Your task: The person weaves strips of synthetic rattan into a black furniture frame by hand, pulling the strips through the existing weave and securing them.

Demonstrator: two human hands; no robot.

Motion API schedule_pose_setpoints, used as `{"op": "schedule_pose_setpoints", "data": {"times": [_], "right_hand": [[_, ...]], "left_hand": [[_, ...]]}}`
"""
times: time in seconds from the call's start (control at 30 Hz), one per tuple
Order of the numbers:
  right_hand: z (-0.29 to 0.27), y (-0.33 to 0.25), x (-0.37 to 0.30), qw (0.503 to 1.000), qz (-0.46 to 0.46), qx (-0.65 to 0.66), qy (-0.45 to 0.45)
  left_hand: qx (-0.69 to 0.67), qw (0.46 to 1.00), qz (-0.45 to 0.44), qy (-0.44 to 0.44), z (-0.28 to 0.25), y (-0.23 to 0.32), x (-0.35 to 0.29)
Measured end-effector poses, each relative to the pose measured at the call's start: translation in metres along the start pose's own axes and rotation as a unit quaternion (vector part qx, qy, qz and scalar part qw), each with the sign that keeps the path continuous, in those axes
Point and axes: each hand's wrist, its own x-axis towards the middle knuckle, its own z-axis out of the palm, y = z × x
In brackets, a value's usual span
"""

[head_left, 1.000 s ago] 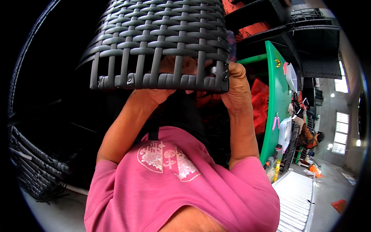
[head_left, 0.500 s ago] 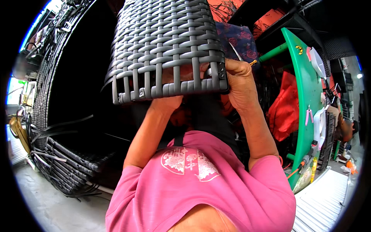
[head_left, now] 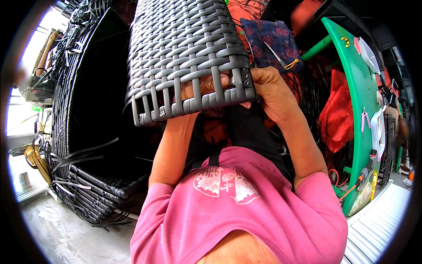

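Observation:
A dark grey woven wicker piece (head_left: pixel 184 48) hangs in front of me, its lower edge showing open gaps between upright strands. Behind that edge is my left hand (head_left: pixel 204 85), partly seen through the gaps, its fingers bent against the inner side and the wrist below the rim. My right hand (head_left: pixel 274 90) is closed at the lower right corner, knuckles bent. Its fingertips pass behind the corner, so what they pinch is hidden. Small dark fastenings (head_left: pixel 246 79) sit on that corner.
Beyond my right hand, a slim pointed metal tool (head_left: pixel 276 54) with a yellow-orange loop lies on dark rose-patterned cloth (head_left: pixel 255 37). A green board (head_left: pixel 347 79) stands at right beside a red bag (head_left: pixel 337 116). Stacked black wicker frames (head_left: pixel 94 187) with loose strands fill the left.
The view has shifted slightly, showing more of the cloth and tool. The left fingers now show more plainly through the gaps. The right hand stays at the corner.

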Motion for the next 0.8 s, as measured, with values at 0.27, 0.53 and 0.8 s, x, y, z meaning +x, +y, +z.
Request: {"op": "schedule_pose_setpoints", "data": {"times": [0.27, 0.53, 0.8], "right_hand": [[-0.006, -0.008, 0.002, 0.997, 0.030, -0.067, -0.007], [0.007, -0.017, 0.001, 0.979, 0.084, -0.186, 0.025], [0.013, -0.005, -0.003, 0.967, -0.026, -0.242, 0.068]], "left_hand": [[-0.001, 1.000, -0.016, -0.006, 0.002, 0.004, 0.001], [-0.014, 0.999, -0.032, -0.017, 0.003, 0.008, 0.002], [-0.046, 0.997, -0.048, -0.028, 0.014, 0.002, 0.003]]}}
